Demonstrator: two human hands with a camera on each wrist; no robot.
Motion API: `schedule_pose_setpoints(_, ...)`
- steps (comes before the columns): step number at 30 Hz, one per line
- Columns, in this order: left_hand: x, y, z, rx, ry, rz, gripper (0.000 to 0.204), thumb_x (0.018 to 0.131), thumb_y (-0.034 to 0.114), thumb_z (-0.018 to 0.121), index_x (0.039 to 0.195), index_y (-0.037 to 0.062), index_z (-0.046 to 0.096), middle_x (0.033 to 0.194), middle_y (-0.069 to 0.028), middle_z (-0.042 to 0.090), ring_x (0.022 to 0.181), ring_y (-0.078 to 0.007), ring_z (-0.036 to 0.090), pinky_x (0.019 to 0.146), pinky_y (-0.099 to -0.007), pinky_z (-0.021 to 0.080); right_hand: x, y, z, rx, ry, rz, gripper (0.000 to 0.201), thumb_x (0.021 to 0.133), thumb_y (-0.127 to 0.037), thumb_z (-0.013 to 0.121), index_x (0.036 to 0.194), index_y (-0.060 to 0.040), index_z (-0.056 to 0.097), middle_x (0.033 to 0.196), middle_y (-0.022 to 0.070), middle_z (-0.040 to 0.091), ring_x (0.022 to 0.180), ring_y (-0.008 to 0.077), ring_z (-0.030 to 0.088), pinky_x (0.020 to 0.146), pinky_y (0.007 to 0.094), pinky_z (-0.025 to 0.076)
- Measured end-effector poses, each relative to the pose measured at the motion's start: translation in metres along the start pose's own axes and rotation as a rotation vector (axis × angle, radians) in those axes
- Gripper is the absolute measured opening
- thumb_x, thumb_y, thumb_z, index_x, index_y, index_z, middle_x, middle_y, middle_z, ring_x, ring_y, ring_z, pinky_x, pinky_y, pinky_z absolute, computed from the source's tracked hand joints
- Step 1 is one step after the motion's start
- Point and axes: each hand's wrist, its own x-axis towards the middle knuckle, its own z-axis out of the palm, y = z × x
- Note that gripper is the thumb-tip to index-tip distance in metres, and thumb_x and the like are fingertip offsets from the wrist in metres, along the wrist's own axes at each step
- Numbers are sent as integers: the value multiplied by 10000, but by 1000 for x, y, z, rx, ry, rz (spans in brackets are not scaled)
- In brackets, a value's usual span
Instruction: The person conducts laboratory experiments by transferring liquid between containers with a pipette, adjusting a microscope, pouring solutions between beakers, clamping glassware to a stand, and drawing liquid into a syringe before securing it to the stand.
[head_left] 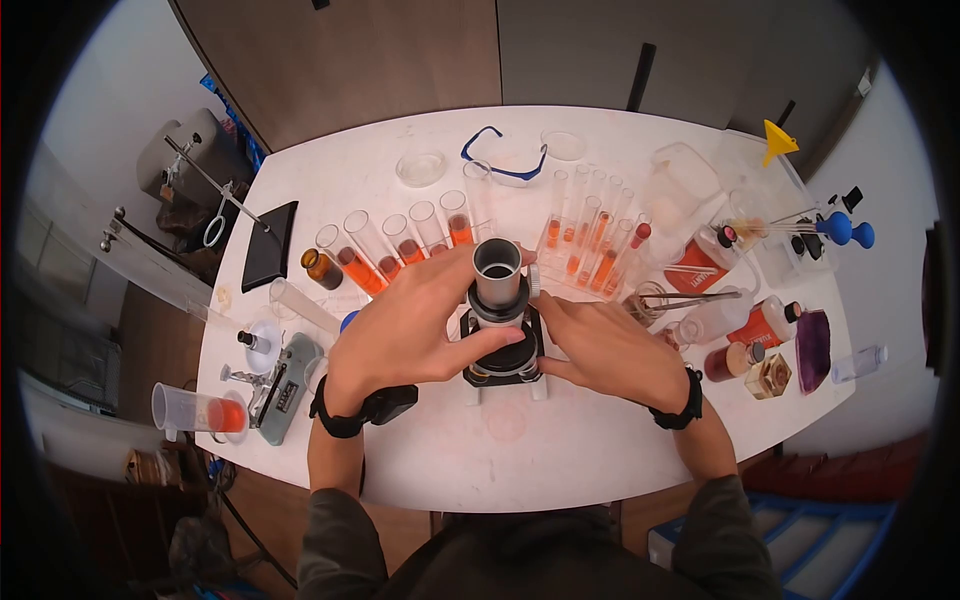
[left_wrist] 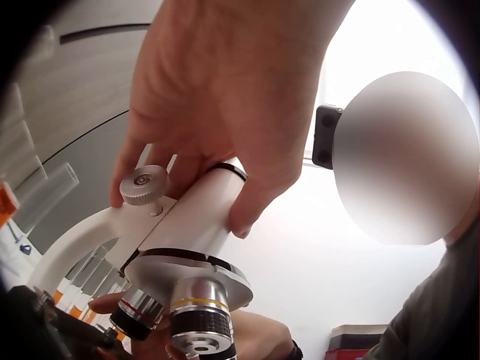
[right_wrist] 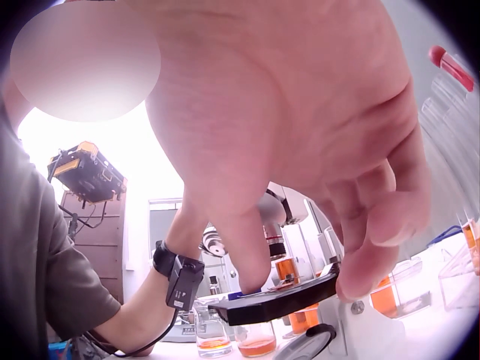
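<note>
Microscope (head_left: 500, 290): I see it mid-counter (head_left: 440, 465), between both hands.
Left hand (head_left: 415, 330): wrapped round the tube (left_wrist: 195, 210), gripping it.
Right hand (head_left: 615, 345): fingers bent at the black stage (right_wrist: 277, 302); I cannot tell whether they grip.
Test tubes (head_left: 358, 268): orange liquid, far left of the microscope.

Cannot see left hand (head_left: 422, 325) whole (partly behind microscope (head_left: 497, 290)); lose right hand (right_wrist: 300, 112) at right wrist view's top edge.
</note>
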Motion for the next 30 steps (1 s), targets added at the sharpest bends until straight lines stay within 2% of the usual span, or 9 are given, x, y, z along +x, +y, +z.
schedule_pose_setpoints(2,-1,0,0,-8,8,0,496,852,320,794,1187,-5,625,1010,-216,680,888,-404,674,791,-422,535,1,0,1,-14,-7,-20,540,857,-172,743,1242,109,488,919,249,679,839,427,688,697,477,539)
schedule_pose_setpoints(12,-3,-1,0,-10,-12,-25,551,874,382,780,1189,-35,606,1068,-243,672,954,-413,663,851,-438,525,4,3,6,28,-32,-19,545,869,-141,717,1297,112,494,909,256,688,850,434,682,713,484,535)
schedule_pose_setpoints(14,-3,-1,-1,-8,-18,-30,562,877,392,775,1199,-34,602,1079,-247,670,964,-415,662,858,-440,525,4,5,6,80,-29,-16,419,873,-63,657,1241,44,487,945,269,673,888,469,651,751,521,508)
schedule_pose_setpoints(19,-4,0,-3,0,-44,-53,585,881,411,770,1224,-29,594,1116,-252,669,1007,-414,658,889,-443,523,4,6,1,66,-88,21,390,904,-25,621,1267,17,485,952,258,677,879,468,652,726,521,504)
schedule_pose_setpoints(21,-6,2,-5,-11,-104,-140,749,838,345,811,1471,86,505,1395,-160,606,1268,-372,583,1098,-451,418,5,6,1,52,-112,34,381,915,-14,608,1274,9,485,953,254,679,879,466,653,717,522,502)
schedule_pose_setpoints(24,-8,-1,-8,75,-41,-7,769,874,378,781,1457,3,450,1428,-232,543,1272,-425,555,1078,-446,447,3,7,2,-15,-89,27,372,893,32,577,1257,16,500,949,256,678,872,462,656,707,522,502)
schedule_pose_setpoints(25,-11,-2,-11,77,-40,-8,769,874,378,781,1457,3,450,1428,-232,543,1272,-425,555,1078,-446,447,2,8,3,-88,-28,-2,474,828,75,583,1294,48,502,917,248,673,852,436,670,694,498,518)
schedule_pose_setpoints(26,-14,-2,-16,89,-100,-86,798,874,355,781,1493,14,411,1466,-225,510,1303,-418,534,1099,-445,430,2,10,4,-160,33,-31,576,762,119,588,1331,79,504,884,240,668,832,410,684,680,474,533)
schedule_pose_setpoints(30,-27,-4,-27,203,-230,-265,762,894,278,758,1513,14,400,1479,-222,505,1312,-402,535,1093,-440,439,2,12,4,-185,36,-40,545,757,123,594,1297,77,535,920,222,668,851,400,684,687,469,537)
